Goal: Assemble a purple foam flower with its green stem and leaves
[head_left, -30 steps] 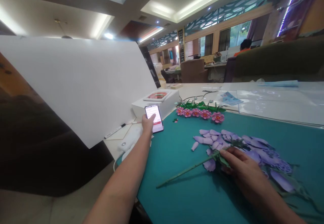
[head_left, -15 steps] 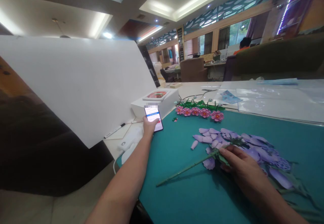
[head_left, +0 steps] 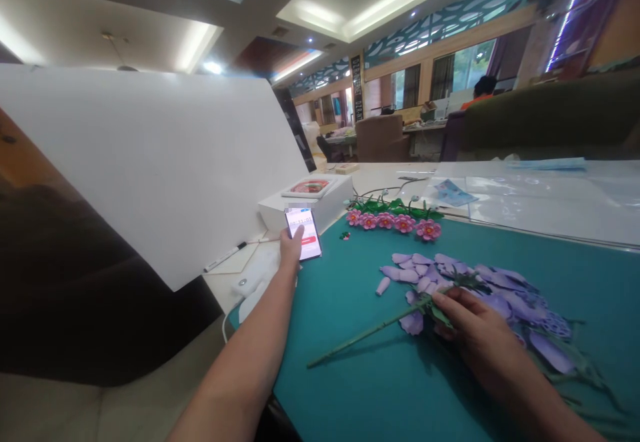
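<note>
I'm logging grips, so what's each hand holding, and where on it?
The right hand pinches the green stem near its leafy end. The left hand is at the phone's left side, thumb over the screen.

There are 5 large pink flowers (head_left: 385,221), 2 hands (head_left: 291,249), 1 phone (head_left: 311,243), 1 held stem (head_left: 367,333).

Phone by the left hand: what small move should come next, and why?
Probably ease the left hand off the phone, since its thumb covers part of the lit screen, while the right hand holds the green stem.
</note>
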